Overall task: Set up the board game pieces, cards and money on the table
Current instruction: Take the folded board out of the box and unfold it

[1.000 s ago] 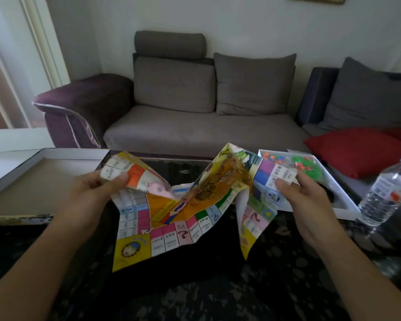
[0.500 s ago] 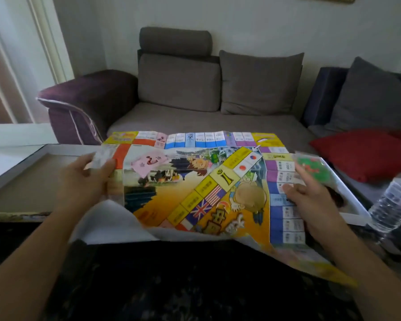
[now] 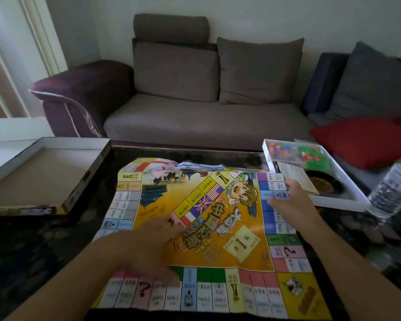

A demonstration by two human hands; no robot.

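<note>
The colourful paper game board [image 3: 218, 228] lies spread on the dark table [image 3: 33, 251], its far edge still crumpled. My left hand [image 3: 148, 246] rests flat on the board's near-left part, fingers stretched out and pressing it down. My right hand [image 3: 289, 202] pinches the board's right edge, thumb on the blue squares. The white box base [image 3: 338, 200] at the right holds a clear bag of small red and green pieces [image 3: 299, 151], a printed sheet [image 3: 296, 177] and a dark round part [image 3: 324, 184].
The upturned box lid [image 3: 44, 177] sits on the table's left side. A plastic water bottle [image 3: 394, 188] stands at the right edge. Behind the table is a grey sofa [image 3: 206, 117] with a red cushion [image 3: 366, 140].
The board went from crumpled in the air between both hands to unfolded and laid on the table. My left hand let go of its edge and now presses flat on it.
</note>
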